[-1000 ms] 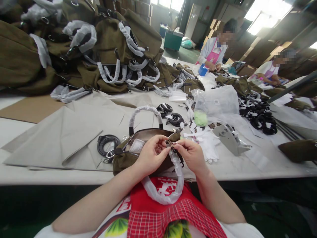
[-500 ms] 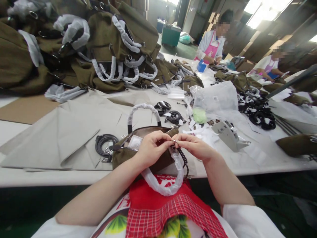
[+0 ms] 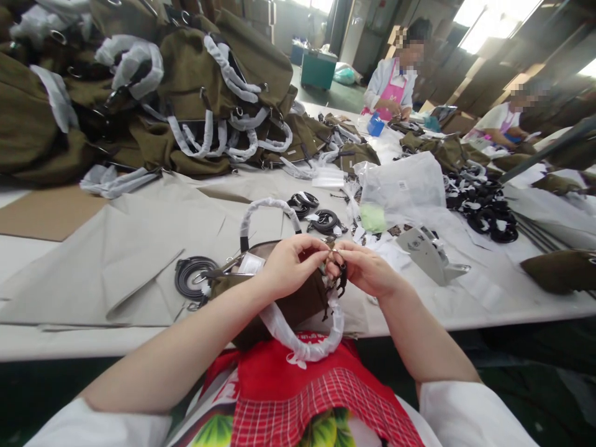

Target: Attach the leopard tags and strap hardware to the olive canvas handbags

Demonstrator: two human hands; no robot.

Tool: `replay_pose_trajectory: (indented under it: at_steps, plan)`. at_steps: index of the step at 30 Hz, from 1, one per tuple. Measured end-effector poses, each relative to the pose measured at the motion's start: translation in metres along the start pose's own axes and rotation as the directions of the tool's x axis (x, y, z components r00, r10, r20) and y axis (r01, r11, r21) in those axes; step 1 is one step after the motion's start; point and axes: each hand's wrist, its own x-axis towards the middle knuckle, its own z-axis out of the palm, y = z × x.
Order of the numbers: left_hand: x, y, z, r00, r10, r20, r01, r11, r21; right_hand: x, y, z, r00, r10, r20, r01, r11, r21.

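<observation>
An olive-green handbag (image 3: 302, 304) sits open at the table's front edge, tilted toward me. One wrapped handle (image 3: 269, 205) arches up behind it; the other, also in white wrapping (image 3: 302, 341), hangs over my red apron. At the bag's right end, my left hand (image 3: 293, 264) pinches a small metal fitting (image 3: 332, 251) between thumb and forefinger. Fingertips of my right hand (image 3: 367, 268) meet it there, also closed, with a dark braided cord (image 3: 343, 280) hanging from them. How the fitting joins the bag is hidden. A white label (image 3: 251, 264) shows in the bag's opening.
A coiled black strap (image 3: 193, 277) lies left of the bag, and more coils (image 3: 325, 221) lie behind it. Finished-looking bags (image 3: 186, 93) are heaped at the back left. A plastic bag (image 3: 403, 183) and a tape dispenser (image 3: 431, 254) stand right. Two co-workers (image 3: 393, 87) work beyond.
Both hands have risen slightly, still pinched together. The braided cord, which hung below the hands beside the handle, is now gathered up at my right fingers. The bag has tilted a little.
</observation>
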Motion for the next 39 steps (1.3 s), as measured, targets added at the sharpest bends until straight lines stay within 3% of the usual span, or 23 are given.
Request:
replay_pose_trajectory:
  at_steps: [3, 6, 10, 14, 18, 21, 25, 29, 32, 34, 37, 39]
  plan:
    - [0.012, -0.008, 0.000, 0.997, -0.074, 0.008, 0.071, 0.979, 0.190, 0.000, -0.004, -0.006, 0.989, -0.065, -0.134, 0.072, 0.996, 0.051]
    - [0.025, -0.012, -0.002, 0.973, -0.191, 0.126, 0.143, 0.937, 0.319, -0.003, -0.009, -0.016, 0.955, -0.126, -0.270, 0.150, 0.986, 0.072]
    - [0.045, -0.010, -0.007, 0.932, -0.270, 0.241, 0.136, 0.878, 0.459, -0.012, -0.008, -0.027, 0.903, -0.155, -0.400, 0.187, 0.981, 0.042]
    - [0.064, -0.016, -0.005, 0.861, -0.397, 0.318, 0.187, 0.829, 0.527, -0.018, 0.011, -0.031, 0.809, -0.271, -0.521, 0.224, 0.963, -0.153]
    - [0.069, -0.033, 0.002, 0.778, -0.474, 0.412, 0.219, 0.820, 0.529, -0.023, 0.038, -0.030, 0.753, -0.396, -0.526, 0.187, 0.894, -0.407]
    - [0.066, -0.041, 0.005, 0.760, -0.456, 0.463, 0.181, 0.833, 0.523, -0.024, 0.054, -0.028, 0.769, -0.382, -0.513, 0.187, 0.901, -0.390]
    - [0.062, -0.043, 0.009, 0.764, -0.426, 0.484, 0.135, 0.839, 0.526, -0.026, 0.058, -0.025, 0.827, -0.152, -0.541, 0.231, 0.970, 0.079]
    - [0.061, -0.043, 0.007, 0.780, -0.376, 0.500, 0.103, 0.865, 0.490, -0.031, 0.055, -0.028, 0.909, 0.018, -0.416, 0.196, 0.863, 0.465]
    - [0.061, -0.040, -0.005, 0.787, -0.378, 0.488, 0.160, 0.889, 0.429, -0.036, 0.060, -0.034, 0.948, 0.057, -0.313, 0.142, 0.805, 0.576]
    - [0.060, -0.036, -0.015, 0.765, -0.367, 0.529, 0.186, 0.913, 0.364, -0.038, 0.065, -0.037, 0.954, 0.072, -0.291, 0.126, 0.783, 0.609]
    - [0.057, -0.030, -0.024, 0.711, -0.242, 0.660, 0.060, 0.956, 0.287, -0.038, 0.069, -0.039, 0.949, 0.099, -0.298, 0.118, 0.767, 0.631]
    - [0.055, -0.029, -0.022, 0.726, -0.199, 0.658, -0.048, 0.940, 0.337, -0.037, 0.069, -0.038, 0.940, 0.123, -0.318, 0.117, 0.761, 0.638]
